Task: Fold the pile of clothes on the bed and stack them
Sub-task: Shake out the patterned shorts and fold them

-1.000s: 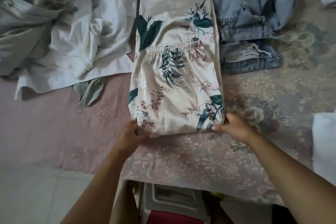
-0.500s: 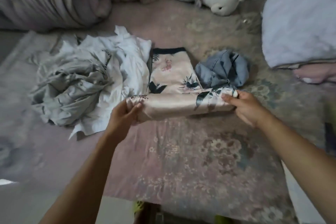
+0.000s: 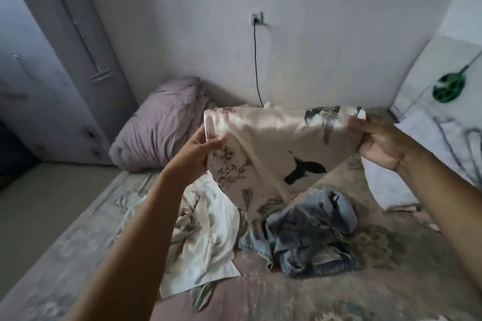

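Note:
A cream satin garment with dark leaf and flower prints [image 3: 273, 148] hangs in the air above the bed, held by its two upper corners. My left hand [image 3: 198, 154] grips its left edge and my right hand [image 3: 378, 141] grips its right edge. Its lower part droops down to the clothes below. Under it lie crumpled blue denim [image 3: 310, 237] and a white garment [image 3: 206, 237], with a bit of grey-green cloth [image 3: 202, 297] poking out beneath. All rest on the floral bedspread [image 3: 339, 294].
A mauve rolled quilt [image 3: 159, 125] lies at the head of the bed by the wall. A white pillow [image 3: 417, 159] sits at the right. A black cable [image 3: 257, 65] runs down from a wall socket. A wardrobe stands at the left.
Both hands have lifted the floral garment off the bed and raised it toward the wall. The view has tilted up from the bed to the room.

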Available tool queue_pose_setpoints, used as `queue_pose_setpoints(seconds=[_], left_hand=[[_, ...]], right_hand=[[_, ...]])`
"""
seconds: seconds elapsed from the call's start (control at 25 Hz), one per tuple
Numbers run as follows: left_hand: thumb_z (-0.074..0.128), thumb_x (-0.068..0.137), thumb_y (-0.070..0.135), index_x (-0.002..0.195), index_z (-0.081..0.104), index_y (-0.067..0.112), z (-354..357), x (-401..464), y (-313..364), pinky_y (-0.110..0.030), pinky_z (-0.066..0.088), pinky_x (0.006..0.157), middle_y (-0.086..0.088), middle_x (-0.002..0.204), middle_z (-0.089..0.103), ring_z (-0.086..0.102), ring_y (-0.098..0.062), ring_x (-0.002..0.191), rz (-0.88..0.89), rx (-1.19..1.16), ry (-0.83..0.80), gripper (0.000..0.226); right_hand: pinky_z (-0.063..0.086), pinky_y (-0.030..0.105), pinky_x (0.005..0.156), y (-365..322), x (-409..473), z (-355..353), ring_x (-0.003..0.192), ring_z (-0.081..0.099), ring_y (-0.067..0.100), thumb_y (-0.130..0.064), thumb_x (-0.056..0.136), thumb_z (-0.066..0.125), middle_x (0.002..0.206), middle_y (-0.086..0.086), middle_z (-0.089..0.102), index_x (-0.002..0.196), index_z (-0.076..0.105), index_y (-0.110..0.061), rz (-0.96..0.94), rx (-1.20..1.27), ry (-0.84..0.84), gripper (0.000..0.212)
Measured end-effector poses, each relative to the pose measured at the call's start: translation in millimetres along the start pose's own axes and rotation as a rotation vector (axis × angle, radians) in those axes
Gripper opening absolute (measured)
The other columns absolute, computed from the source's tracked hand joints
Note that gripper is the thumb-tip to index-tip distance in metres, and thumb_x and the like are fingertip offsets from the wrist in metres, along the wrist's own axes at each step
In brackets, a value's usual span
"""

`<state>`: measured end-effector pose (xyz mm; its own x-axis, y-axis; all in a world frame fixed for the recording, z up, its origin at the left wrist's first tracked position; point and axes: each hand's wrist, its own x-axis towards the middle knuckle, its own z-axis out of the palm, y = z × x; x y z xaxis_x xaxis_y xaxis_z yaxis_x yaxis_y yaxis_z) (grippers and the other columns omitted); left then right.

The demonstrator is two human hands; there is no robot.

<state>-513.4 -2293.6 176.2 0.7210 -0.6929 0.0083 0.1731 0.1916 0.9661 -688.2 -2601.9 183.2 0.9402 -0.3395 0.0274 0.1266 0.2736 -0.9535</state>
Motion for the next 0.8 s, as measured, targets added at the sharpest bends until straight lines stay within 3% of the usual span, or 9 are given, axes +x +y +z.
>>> queue_pose_setpoints(seconds=[0.08,0.16,0.28,0.36,0.44,0.48,0.6,0.72,0.8], left_hand=[[0.064,0.08,0.007,0.098,0.064,0.005,2.1,-4.4,-6.8,-0.038,0.056,0.081,-0.008,0.09,0.07,0.067,-0.02,0.083,-0.099,0.271,-0.026,0.018],[0.065,0.085,0.005,0.093,0.067,0.005,-1.8,-5.6,-26.3,-0.039,0.053,0.08,-0.009,0.089,0.07,0.067,-0.019,0.079,-0.193,0.421,0.084,0.009],[0.06,0.091,0.012,0.091,0.064,0.002,5.4,-2.6,-13.1,-0.031,0.057,0.063,-0.012,0.081,0.066,0.067,-0.017,0.063,-0.19,0.311,0.168,0.011],[0.055,0.095,0.017,0.095,0.063,0.003,10.6,1.1,11.9,-0.035,0.057,0.07,-0.014,0.085,0.066,0.068,-0.02,0.069,-0.144,0.117,0.13,0.017],[0.052,0.094,0.019,0.098,0.064,0.003,16.4,1.0,29.8,-0.045,0.054,0.081,-0.018,0.094,0.068,0.068,-0.027,0.082,-0.114,0.027,0.076,0.021],[0.055,0.092,0.017,0.097,0.065,0.003,21.3,-2.7,32.7,-0.05,0.053,0.086,-0.018,0.096,0.069,0.068,-0.03,0.087,-0.121,0.124,0.061,0.018],[0.07,0.083,0.011,0.095,0.066,0.001,28.3,-11.1,28.8,-0.061,0.046,0.092,-0.022,0.099,0.067,0.064,-0.036,0.091,-0.181,0.364,0.155,0.016],[0.071,0.082,0.019,0.093,0.065,0.005,34.7,-9.7,40.6,-0.056,0.05,0.086,-0.02,0.095,0.065,0.064,-0.031,0.081,-0.166,0.188,0.226,0.018],[0.067,0.087,0.015,0.089,0.063,0.006,39.3,-8.1,46.2,-0.049,0.055,0.075,-0.017,0.085,0.067,0.066,-0.027,0.07,-0.194,0.136,0.273,0.01]], right_hand=[[0.055,0.035,0.083,10.3,-5.4,-2.7,0.091,0.069,0.016,-0.052,0.034,0.092,0.096,0.003,0.074,0.096,0.073,-0.015,0.167,-0.25,0.044,0.074],[0.046,0.046,0.099,45.5,5.2,-44.4,0.105,0.063,0.022,-0.078,0.036,0.079,0.112,0.003,0.069,0.11,0.068,-0.016,0.219,-0.492,0.034,0.097],[0.044,0.045,0.102,47.3,22.9,-67.9,0.116,0.056,0.021,-0.076,0.04,0.08,0.129,0.003,0.06,0.124,0.06,-0.019,0.213,-0.433,0.096,0.104],[0.051,0.034,0.092,-6.4,5.5,-14.6,0.105,0.063,0.017,-0.056,0.041,0.091,0.115,0.005,0.067,0.106,0.071,-0.014,0.155,-0.227,0.126,0.08],[0.056,0.027,0.075,-40.4,-8.2,12.2,0.088,0.069,0.013,-0.036,0.065,0.079,0.098,0.002,0.072,0.086,0.078,-0.018,0.088,-0.105,0.039,0.028],[0.056,0.029,0.075,-43.3,-14.1,16.8,0.088,0.068,0.014,-0.033,0.072,0.071,0.101,0.003,0.072,0.087,0.076,-0.018,0.096,-0.139,0.036,0.023],[0.046,0.038,0.097,-30.0,-15.2,5.3,0.104,0.06,0.017,-0.047,0.065,0.078,0.116,0.002,0.066,0.109,0.066,-0.016,0.152,-0.421,0.156,0.055],[0.055,0.029,0.065,-45.4,-13.0,8.1,0.069,0.066,0.013,-0.025,0.09,0.06,0.076,0.0,0.07,0.096,0.064,-0.011,0.187,-0.228,0.243,0.015],[0.055,0.027,0.055,-54.8,-16.7,8.6,0.06,0.065,0.015,-0.02,0.094,0.054,0.068,0.003,0.068,0.088,0.061,-0.01,0.276,-0.207,0.239,0.014]])
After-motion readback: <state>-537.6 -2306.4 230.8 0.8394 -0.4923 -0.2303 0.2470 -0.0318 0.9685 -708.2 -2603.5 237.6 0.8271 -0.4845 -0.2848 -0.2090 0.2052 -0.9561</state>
